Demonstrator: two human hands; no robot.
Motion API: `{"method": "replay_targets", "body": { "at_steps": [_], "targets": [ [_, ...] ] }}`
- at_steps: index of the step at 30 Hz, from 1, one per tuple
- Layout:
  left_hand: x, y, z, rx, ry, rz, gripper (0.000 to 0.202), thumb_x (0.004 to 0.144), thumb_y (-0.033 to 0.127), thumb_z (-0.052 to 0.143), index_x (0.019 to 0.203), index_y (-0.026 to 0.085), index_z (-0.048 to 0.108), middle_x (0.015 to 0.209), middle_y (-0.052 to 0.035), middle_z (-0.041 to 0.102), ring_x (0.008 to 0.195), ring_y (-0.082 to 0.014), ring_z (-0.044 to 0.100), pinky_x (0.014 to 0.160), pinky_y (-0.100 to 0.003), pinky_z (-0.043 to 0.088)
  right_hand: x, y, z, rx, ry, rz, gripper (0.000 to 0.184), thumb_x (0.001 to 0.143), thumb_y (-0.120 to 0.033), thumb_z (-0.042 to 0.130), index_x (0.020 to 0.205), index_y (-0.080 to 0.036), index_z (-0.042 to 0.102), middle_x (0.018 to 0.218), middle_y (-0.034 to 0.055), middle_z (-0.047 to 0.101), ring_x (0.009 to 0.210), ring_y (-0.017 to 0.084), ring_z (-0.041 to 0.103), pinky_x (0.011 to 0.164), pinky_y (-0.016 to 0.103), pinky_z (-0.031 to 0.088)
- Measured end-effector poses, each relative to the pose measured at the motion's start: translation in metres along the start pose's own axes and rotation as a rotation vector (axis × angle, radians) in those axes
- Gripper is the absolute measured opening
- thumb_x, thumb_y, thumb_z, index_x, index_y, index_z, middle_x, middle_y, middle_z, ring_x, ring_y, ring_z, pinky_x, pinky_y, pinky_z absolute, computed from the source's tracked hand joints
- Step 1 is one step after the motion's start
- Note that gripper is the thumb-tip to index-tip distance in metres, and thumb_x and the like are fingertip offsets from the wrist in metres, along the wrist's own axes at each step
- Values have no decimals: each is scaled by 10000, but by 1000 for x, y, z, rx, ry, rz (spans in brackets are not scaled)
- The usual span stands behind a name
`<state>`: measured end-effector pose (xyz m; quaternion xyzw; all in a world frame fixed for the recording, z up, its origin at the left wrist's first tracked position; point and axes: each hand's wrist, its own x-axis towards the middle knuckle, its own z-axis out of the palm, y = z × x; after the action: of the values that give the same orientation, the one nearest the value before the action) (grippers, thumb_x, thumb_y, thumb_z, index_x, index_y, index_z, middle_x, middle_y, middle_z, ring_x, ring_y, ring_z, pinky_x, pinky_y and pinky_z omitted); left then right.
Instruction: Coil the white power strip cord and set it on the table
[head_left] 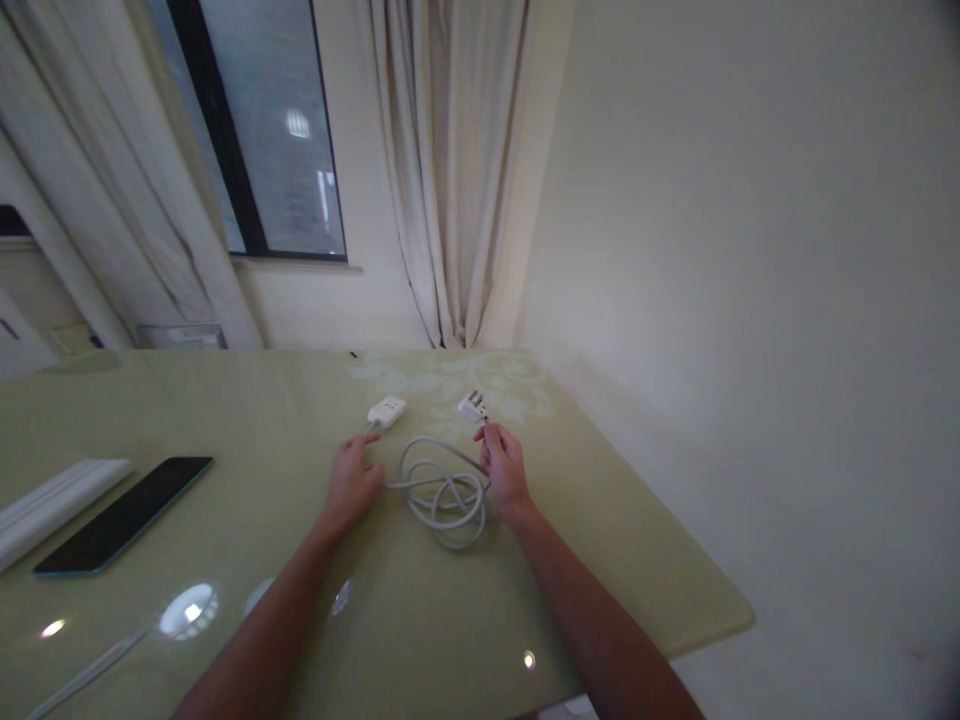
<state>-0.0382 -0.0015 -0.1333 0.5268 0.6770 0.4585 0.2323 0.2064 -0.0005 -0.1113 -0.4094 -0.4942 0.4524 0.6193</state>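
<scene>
A pale extension cord (450, 505) lies loosely coiled on the table between my hands. Its white socket block (387, 411) rests on the tabletop just beyond my left hand (357, 474). That hand lies low over the cord behind the block, index finger stretched out and thumb apart; the other fingers are hidden. My right hand (504, 462) pinches the cord close behind the white plug (472, 405), whose prongs point up and away from me. Beneath the right wrist, part of the coil is covered.
The glossy greenish table (645, 560) ends at the wall on the right. A dark flat tablet-like slab (124, 515) and a long white bar-shaped object (56, 500) lie at left. Another white cable (90, 672) is near the front left. Curtains (450, 170) hang behind.
</scene>
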Motion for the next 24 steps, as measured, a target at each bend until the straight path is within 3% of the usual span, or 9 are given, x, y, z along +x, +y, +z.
{"method": "replay_targets", "body": {
  "at_steps": [3,7,9,13,17,21,24],
  "targets": [
    [3,4,-3,-275,37,-17,596,750,109,574,1343,164,584,1325,-162,657,1049,-228,733,908,-383,603,7,17,-7,-184,70,33,520,895,-759,513,785,-253,471,588,-80,364,532,126,352,508,266,283],
    [4,10,-9,-894,101,-214,556,625,5,606,1144,190,677,1200,-77,697,870,-117,713,789,-226,594,6,27,-9,-427,49,95,477,808,-657,698,815,-261,432,701,-50,520,678,163,527,646,295,417],
    [4,12,-12,-1037,66,-321,564,560,-48,590,1059,178,723,1056,-55,724,816,-92,691,711,-161,564,2,25,-6,-463,-5,136,539,720,-611,815,871,-258,437,767,-37,575,728,175,581,684,303,449],
    [4,16,-17,-1150,18,-363,559,560,-65,596,1025,191,771,895,-19,727,746,-73,659,641,-129,528,-3,21,-2,-493,-158,210,688,598,-527,945,985,-255,445,766,-48,600,682,174,606,625,286,450],
    [-1,21,-22,-1262,-17,-342,538,602,-60,621,1019,234,792,943,-4,760,707,-62,632,655,-157,543,-4,22,-4,-556,-242,151,731,519,-426,998,985,-251,463,826,-55,612,621,128,568,570,251,415],
    [-8,22,-28,-1298,-99,-306,446,628,-36,663,963,223,803,910,-17,773,671,-75,610,641,-189,553,-3,25,-6,-482,-276,137,606,615,-317,943,985,-252,466,849,-46,635,678,145,644,596,251,463],
    [-10,18,-29,-1251,-170,-299,336,667,10,725,933,199,805,854,-32,765,717,-109,651,652,-209,571,-2,29,-4,-408,-271,175,583,656,-337,917,1017,-260,466,782,-61,627,676,168,667,586,258,479]
  ]
}}
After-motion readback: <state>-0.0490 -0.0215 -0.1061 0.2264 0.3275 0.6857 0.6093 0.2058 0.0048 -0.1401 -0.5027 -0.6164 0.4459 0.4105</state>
